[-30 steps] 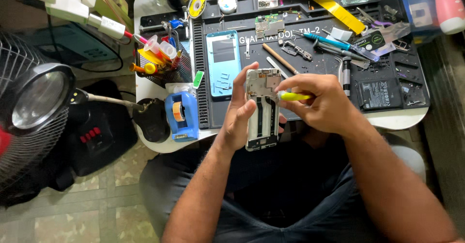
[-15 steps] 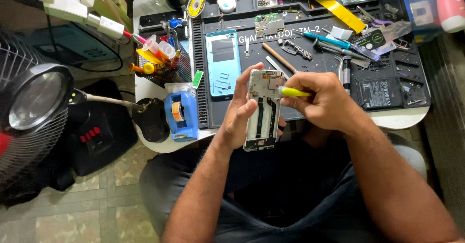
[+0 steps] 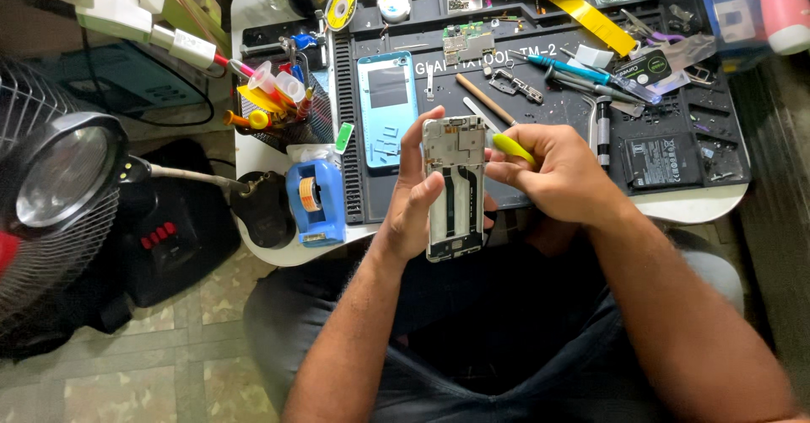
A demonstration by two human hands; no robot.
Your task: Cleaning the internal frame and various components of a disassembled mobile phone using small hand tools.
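Holding the phone frame [image 3: 454, 188] upright in our left hand [image 3: 413, 208], we grip it along its left edge, fingers curled round the side and the thumb behind. The frame hangs just over the near edge of the surface [image 3: 692, 208], above our lap, its open back facing us. Our right hand [image 3: 561, 174] is closed on a tool with a yellow handle [image 3: 513, 147]; the tool's tip meets the upper right part of the frame, though we cannot make out the tip itself.

Beyond our hands lies a dark work mat [image 3: 405, 187] covering most of the surface. On it, just left of the frame, rests a light blue back cover [image 3: 387, 107]. Further back sits a small circuit board [image 3: 467, 45], and right of it a wooden stick [image 3: 485, 98] and a blue-handled screwdriver [image 3: 561, 67]. A flat black battery [image 3: 654, 157] lies on the mat to the right of our right hand. At the left edge of the surface stands a blue tape dispenser [image 3: 314, 199], with a cup of small tools [image 3: 274, 102] behind it. A round magnifier lamp [image 3: 59, 174] sits off to the left, in front of a fan [image 3: 51, 254].
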